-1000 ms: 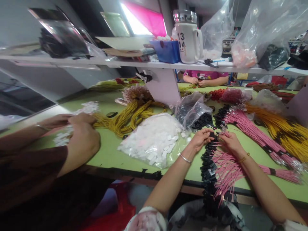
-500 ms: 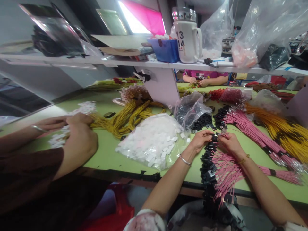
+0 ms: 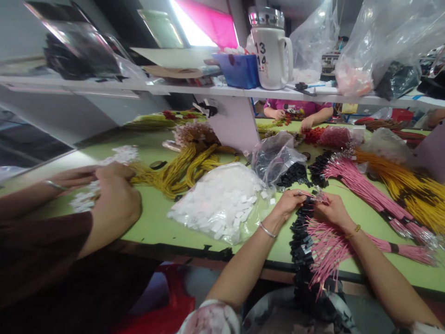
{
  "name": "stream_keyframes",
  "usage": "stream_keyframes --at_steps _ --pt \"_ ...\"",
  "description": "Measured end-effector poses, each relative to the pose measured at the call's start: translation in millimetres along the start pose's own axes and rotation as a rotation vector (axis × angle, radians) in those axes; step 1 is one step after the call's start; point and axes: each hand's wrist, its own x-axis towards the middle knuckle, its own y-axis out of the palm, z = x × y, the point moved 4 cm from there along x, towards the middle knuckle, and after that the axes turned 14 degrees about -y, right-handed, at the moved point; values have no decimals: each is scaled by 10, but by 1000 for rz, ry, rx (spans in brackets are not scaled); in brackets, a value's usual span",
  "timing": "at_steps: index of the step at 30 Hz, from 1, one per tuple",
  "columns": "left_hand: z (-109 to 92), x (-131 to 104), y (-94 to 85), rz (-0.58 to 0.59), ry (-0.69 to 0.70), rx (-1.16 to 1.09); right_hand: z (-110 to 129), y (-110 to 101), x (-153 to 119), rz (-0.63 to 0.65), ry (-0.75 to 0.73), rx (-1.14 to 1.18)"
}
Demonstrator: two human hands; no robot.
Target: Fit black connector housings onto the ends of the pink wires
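Green tabletop (image 3: 156, 225): toward its near edge our right hand (image 3: 333, 211) grasps pink wires (image 3: 324, 198), likely light, limp, best held near the tips (image 3: 317, 191); our left hand (image 3: 289, 205) seems to pinch one strand.

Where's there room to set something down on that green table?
Bare green table shows between the co-worker's hand and the bag of white pieces. Crowded: around the left hand and right hand, with black pieces and pink wires.

The wearer's two hands (image 3: 289, 204), two silver bracelets (image 3: 267, 230), one lidded white mug (image 3: 268, 62); one blue bin (image 3: 240, 73)
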Motion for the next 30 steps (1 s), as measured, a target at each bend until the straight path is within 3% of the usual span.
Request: stream_keyframes --at_steps 7,15,19,21,25,27,30 --pt "67 33 85 -39 158 99 -87 24 23 -32 40 103" --pt "121 74 113 -89 174 88 -68 -5 49 -2 59 56" --pt "90 92 18 -60 150 269 -88 -30 47 -61 61 47" --pt "-7 117 -133 -185 224 454 -122 -64 39 -138 101 110" --pt "-224 206 -404 -617 468 831 -203 -82 27 -217 207 337" --pt "-232 298 -433 -690 464 987 -221 -78 26 -229 242 419" --pt "-188 390 -408 -704 410 1140 -202 -78 32 -204 259 434"
